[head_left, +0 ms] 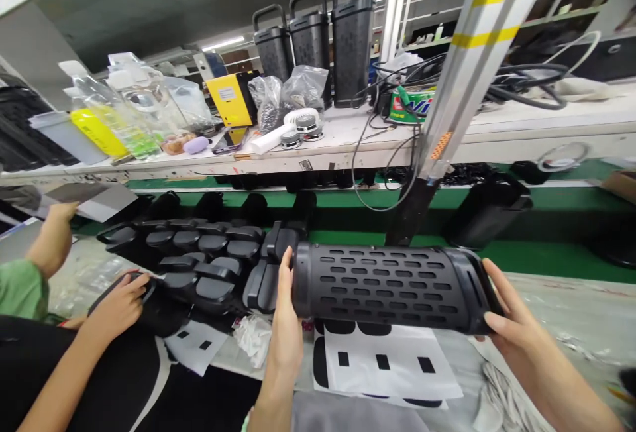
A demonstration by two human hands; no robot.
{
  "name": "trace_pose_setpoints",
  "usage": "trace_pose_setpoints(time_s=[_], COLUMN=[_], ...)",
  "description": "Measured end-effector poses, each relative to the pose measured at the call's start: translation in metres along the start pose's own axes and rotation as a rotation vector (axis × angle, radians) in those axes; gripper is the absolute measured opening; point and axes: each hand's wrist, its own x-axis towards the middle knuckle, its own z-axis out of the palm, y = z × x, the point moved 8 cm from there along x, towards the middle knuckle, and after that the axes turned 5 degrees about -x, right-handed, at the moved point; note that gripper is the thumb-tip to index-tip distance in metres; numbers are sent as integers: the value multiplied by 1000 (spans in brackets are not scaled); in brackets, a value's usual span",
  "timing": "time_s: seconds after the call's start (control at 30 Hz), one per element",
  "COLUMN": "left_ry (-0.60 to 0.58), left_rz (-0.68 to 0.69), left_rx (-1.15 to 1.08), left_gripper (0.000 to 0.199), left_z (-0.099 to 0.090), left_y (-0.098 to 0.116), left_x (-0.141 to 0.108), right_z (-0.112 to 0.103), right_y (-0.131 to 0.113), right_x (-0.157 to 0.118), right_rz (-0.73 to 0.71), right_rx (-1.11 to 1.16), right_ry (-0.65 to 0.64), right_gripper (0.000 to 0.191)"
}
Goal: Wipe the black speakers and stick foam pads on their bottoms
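A black cylindrical housing with rows of slots lies sideways between my hands, above the table. My left hand is upright against its left end, palm turned inward. Around the rim of its right end, my right hand grips with thumb in front and fingers behind. Below the housing is a white sheet with black rounded stickers and small black squares. A crumpled white cloth lies left of my left hand, and a grey-white glove or cloth lies below my right wrist.
Several black housings stand packed together at left. A co-worker's hand handles a black part there; another person's hand is by a grey box. A shelf and metal post stand ahead, with a hanging cable.
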Motion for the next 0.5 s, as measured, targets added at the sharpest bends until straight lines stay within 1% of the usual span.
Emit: trace_pose_setpoints(time_s=[0.07, 0.1, 0.17, 0.27, 0.3, 0.33, 0.37, 0.4, 0.43, 0.5], left_ry=[-2, 7, 35, 85, 95, 95, 78, 49, 3, -86], left_rz=[46, 66, 101, 148, 160, 166, 167, 164, 165, 186], left_rx=[44, 62, 85, 85, 84, 90, 103, 121, 149, 200], left_gripper=[49, 51, 56, 55, 53, 51, 48, 45, 42, 40], left_z=[0, -3, -16, -43, -48, -50, -47, -40, -29, -3], left_y=[9, 17, 45, 97, 108, 114, 112, 103, 90, 55], left_x=[-2, -2, -1, 3, 4, 4, 4, 3, 1, -6], right_z=[4, 6, 9, 10, 10, 10, 9, 8, 6, 0], right_y=[-3, -6, -11, -14, -13, -13, -12, -11, -9, -4], right_x=[-4, -7, -12, -16, -17, -17, -16, -15, -13, -8], right_rz=[46, 52, 53, 68, 78, 86, 89, 89, 88, 42], right_rx=[63, 84, 93, 71, 68, 68, 74, 81, 88, 71], right_ry=[11, 10, 2, -5, -10, -14, -18, -20, -23, -12], right_gripper=[84, 83, 82, 80, 80, 80, 81, 82, 81, 69])
